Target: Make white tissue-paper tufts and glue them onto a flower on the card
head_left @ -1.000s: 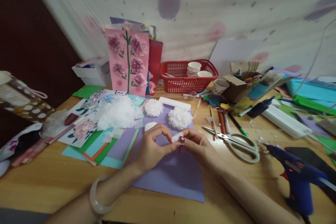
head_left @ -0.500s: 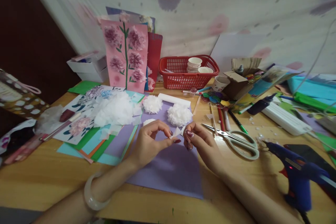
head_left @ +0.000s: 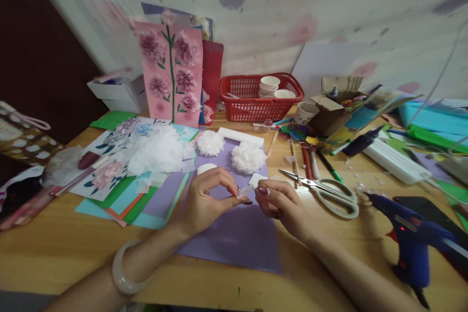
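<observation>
Over the purple sheet (head_left: 234,241), my left hand (head_left: 208,197) pinches a small, thin white piece of paper (head_left: 245,191) between thumb and fingertips. My right hand (head_left: 281,202) is closed at the other end of that piece, its thumb and finger pressed together. A second white scrap (head_left: 257,179) shows just behind the right fingertips. Beyond the hands sit two fluffy white paper flowers, a larger one (head_left: 248,157) and a smaller one (head_left: 210,143). Partly covered by my left hand is a flat white round thing (head_left: 205,168).
Scissors (head_left: 321,192) lie right of my right hand, with a blue glue gun (head_left: 405,239) farther right. A heap of white tissue pieces (head_left: 157,148) covers coloured sheets at left. Behind stand a red basket (head_left: 256,107) with cups and a pink flower picture (head_left: 170,73).
The small white paper has turned flatter between my fingertips. My right hand has rolled slightly, its fingers curling in more. The whole view has shifted a little.
</observation>
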The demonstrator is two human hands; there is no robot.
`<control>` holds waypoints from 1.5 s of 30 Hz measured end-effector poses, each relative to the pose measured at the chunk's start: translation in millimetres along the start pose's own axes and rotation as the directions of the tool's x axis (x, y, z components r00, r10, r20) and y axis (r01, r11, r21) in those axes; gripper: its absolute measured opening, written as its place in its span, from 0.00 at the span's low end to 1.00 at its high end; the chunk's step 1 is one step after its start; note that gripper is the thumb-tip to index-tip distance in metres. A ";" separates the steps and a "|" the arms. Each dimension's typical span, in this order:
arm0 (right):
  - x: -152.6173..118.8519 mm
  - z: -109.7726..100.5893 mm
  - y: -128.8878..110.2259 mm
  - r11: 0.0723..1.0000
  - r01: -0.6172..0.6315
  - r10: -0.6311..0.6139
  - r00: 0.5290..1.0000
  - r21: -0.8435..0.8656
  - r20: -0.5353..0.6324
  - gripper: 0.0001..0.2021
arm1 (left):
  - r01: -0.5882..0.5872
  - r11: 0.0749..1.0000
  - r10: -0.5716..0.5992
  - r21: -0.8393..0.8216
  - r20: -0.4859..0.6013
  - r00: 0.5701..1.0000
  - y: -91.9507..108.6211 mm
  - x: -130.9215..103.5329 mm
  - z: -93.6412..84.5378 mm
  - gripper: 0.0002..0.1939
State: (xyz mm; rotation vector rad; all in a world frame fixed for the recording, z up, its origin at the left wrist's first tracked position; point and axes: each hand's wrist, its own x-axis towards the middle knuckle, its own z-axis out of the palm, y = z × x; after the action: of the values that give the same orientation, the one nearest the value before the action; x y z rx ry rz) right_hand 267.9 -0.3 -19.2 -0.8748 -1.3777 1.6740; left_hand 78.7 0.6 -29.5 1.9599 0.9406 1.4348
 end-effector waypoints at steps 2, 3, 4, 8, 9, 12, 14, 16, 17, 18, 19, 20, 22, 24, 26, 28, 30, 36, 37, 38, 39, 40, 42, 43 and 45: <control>0.1 0.3 -1.1 1.000 -0.008 0.008 1.000 -0.022 0.007 0.21 | -0.039 0.999 0.039 0.028 0.006 0.999 1.2 0.2 -0.7 0.10; 0.0 0.2 -1.4 0.999 -0.007 0.008 1.000 -0.034 0.011 0.21 | -0.064 0.997 0.063 0.042 0.008 0.998 1.9 0.5 -0.8 0.10; -0.1 0.0 -1.5 0.999 -0.006 0.007 1.000 -0.047 0.016 0.20 | -0.088 0.995 0.088 0.055 0.009 0.996 2.6 0.9 -0.8 0.10; -0.6 -1.9 -0.7 0.998 -0.004 0.008 0.999 -0.069 0.049 0.19 | -0.158 0.984 0.158 0.083 0.002 0.987 4.6 2.2 -0.2 0.11; -0.4 -2.3 -0.4 0.998 -0.012 0.015 0.998 -0.066 0.057 0.19 | -0.164 0.983 0.165 0.086 0.000 0.986 4.8 2.3 0.0 0.11; 0.7 -2.3 0.3 0.998 -0.042 0.046 0.997 -0.053 0.067 0.17 | -0.169 0.981 0.170 0.096 -0.009 0.985 4.7 2.1 -0.2 0.11; 1.6 -1.3 0.1 0.997 -0.069 0.071 0.996 -0.028 0.061 0.16 | -0.161 0.982 0.163 0.099 -0.016 0.987 4.8 1.8 -0.7 0.10; 2.1 -0.1 -0.5 0.995 -0.099 0.099 0.994 0.005 0.053 0.16 | -0.142 0.985 0.145 0.102 -0.020 0.989 5.1 1.4 -1.2 0.10; 2.3 0.3 -0.9 0.994 -0.109 0.108 0.993 0.018 0.048 0.16 | -0.135 0.985 0.138 0.105 -0.021 0.990 5.4 1.4 -1.4 0.10; 2.4 0.6 -1.2 0.993 -0.114 0.113 0.993 0.025 0.043 0.16 | -0.131 0.986 0.134 0.108 -0.019 0.991 5.7 1.4 -1.5 0.10; 2.4 0.6 -1.4 0.993 -0.114 0.113 0.993 0.024 0.039 0.17 | -0.131 0.985 0.134 0.112 -0.018 0.991 6.0 1.4 -1.5 0.10; 2.4 0.4 -1.4 0.993 -0.113 0.113 0.993 0.017 0.033 0.17 | -0.131 0.985 0.134 0.115 -0.015 0.991 6.3 1.6 -1.5 0.10; 2.5 -0.3 -1.1 0.994 -0.113 0.113 0.993 0.008 0.020 0.19 | -0.140 0.983 0.142 0.119 -0.009 0.990 6.9 1.9 -1.1 0.09; 2.6 -0.8 -0.8 0.993 -0.118 0.118 0.993 0.004 0.022 0.20 | -0.142 0.982 0.144 0.127 -0.003 0.990 7.9 2.5 -0.7 0.09; 2.7 -0.4 -0.8 0.992 -0.122 0.122 0.992 -0.004 0.028 0.20 | -0.150 0.979 0.151 0.136 0.002 0.989 9.4 3.3 -0.5 0.09; 2.5 0.4 -1.2 0.992 -0.129 0.129 0.991 -0.014 0.032 0.20 | -0.162 0.977 0.163 0.142 0.005 0.987 11.3 4.2 -0.7 0.09; 2.2 0.9 -1.3 0.991 -0.133 0.133 0.991 -0.008 0.033 0.18 | -0.176 0.973 0.177 0.146 0.006 0.984 12.8 5.0 -1.0 0.09; 2.1 -2.7 2.3 0.986 -0.164 0.162 0.985 0.029 0.063 0.12 | -0.204 0.965 0.204 0.167 0.023 0.979 10.5 5.5 -1.6 0.08; 2.3 -3.3 2.8 0.984 -0.176 0.174 0.982 0.026 0.067 0.11 | -0.214 0.963 0.210 0.166 0.043 0.977 9.6 5.5 -1.5 0.08; 2.4 -3.7 3.1 0.981 -0.190 0.187 0.980 0.027 0.073 0.09 | -0.221 0.961 0.214 0.165 0.061 0.975 8.9 5.4 -1.3 0.07; 2.5 -3.8 3.2 0.979 -0.202 0.199 0.977 0.031 0.081 0.08 | -0.219 0.962 0.209 0.162 0.072 0.975 8.6 5.4 -1.1 0.07; 2.5 -3.6 3.2 0.978 -0.204 0.200 0.976 0.040 0.081 0.07 | -0.206 0.966 0.197 0.157 0.076 0.978 8.6 5.4 -0.8 0.06; 2.3 -2.5 2.9 0.984 -0.172 0.169 0.984 0.044 0.064 0.07 | -0.147 0.979 0.138 0.143 0.076 0.988 9.8 5.2 -0.4 0.07; 2.2 -1.6 2.9 0.990 -0.139 0.138 0.989 0.030 0.047 0.08 | -0.105 0.986 0.093 0.133 0.088 0.992 10.8 5.0 -0.3 0.09; 2.0 0.4 3.2 0.997 -0.066 0.067 0.998 -0.044 0.016 0.11 | -0.008 0.994 -0.006 0.106 0.136 0.991 12.9 4.1 0.4 0.15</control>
State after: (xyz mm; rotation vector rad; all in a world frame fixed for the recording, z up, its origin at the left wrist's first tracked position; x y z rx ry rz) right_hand 266.2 1.0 -22.3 -0.9419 -1.4160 1.7109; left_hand 82.8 -4.2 -17.5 2.1066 0.9712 1.2561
